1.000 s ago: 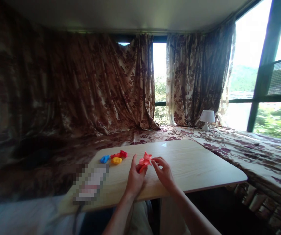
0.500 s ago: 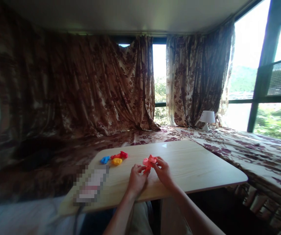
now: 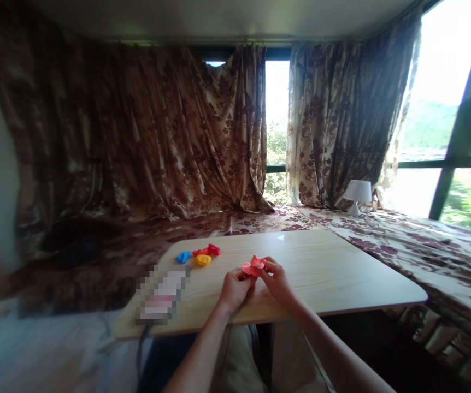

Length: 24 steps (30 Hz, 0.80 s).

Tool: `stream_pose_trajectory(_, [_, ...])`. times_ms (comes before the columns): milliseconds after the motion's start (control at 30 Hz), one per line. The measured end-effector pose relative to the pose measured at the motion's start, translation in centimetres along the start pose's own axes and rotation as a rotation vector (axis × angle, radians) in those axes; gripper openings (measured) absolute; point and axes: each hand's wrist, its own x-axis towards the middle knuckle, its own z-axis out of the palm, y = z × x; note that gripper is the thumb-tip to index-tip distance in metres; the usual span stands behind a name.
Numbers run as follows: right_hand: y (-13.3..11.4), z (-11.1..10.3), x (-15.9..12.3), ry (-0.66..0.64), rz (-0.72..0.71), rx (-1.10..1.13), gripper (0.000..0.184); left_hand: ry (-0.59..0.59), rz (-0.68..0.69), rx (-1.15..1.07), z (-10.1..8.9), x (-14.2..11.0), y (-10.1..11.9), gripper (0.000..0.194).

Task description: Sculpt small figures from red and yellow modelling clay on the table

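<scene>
Between my two hands is a crumpled, soft coral-pink piece [image 3: 254, 265], lifted just over the table; whether it is clay, cloth or rubber I cannot make out. My left hand [image 3: 234, 290] pinches its lower left side with thumb and fingers. On the other side, my right hand [image 3: 277, 279] grips the right edge with closed fingertips. Part of the piece is hidden behind the fingers. Similar small lumps lie farther left on the table: a blue one [image 3: 183, 256], a yellow one [image 3: 202, 261] and a red one [image 3: 213, 250].
A pale wooden table [image 3: 334, 273] with rounded corners stands before me. At its left edge lies a flat, pixelated object [image 3: 162, 297] with a cable. Beyond are a flower-patterned cover [image 3: 301, 215], a white lamp [image 3: 358, 192] and matching curtains [image 3: 157, 136].
The view has swung slightly left and down. My left fingers have closed in more on the pink piece, and its folds sit differently. The coloured lumps stay put on the table.
</scene>
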Motion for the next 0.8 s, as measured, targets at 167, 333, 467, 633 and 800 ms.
stream_pose_trajectory(167, [0.4,-0.2,0.4,0.086,0.016,0.002,0.018,-0.008,0.007,0.046,0.5,0.5,0.5,0.020])
stream_pose_trajectory(333, [0.5,-0.3,0.4,0.083,-0.015,0.014,0.016,-0.042,0.013,0.056,0.4,0.2,0.7,0.028])
stream_pose_trajectory(467, [0.1,-0.2,0.2,0.051,-0.037,0.017,0.014,-0.064,0.007,0.072,0.1,-0.2,0.4,0.028])
stream_pose_trajectory(633, [-0.2,-0.1,0.0,0.055,-0.069,0.007,0.014,-0.010,0.075,0.210,-0.8,-0.6,-0.1,0.009])
stream_pose_trajectory(800, [-0.3,-0.1,-0.3,0.004,-0.073,-0.008,0.014,-0.044,0.144,0.367,-1.2,-0.7,-0.3,0.005])
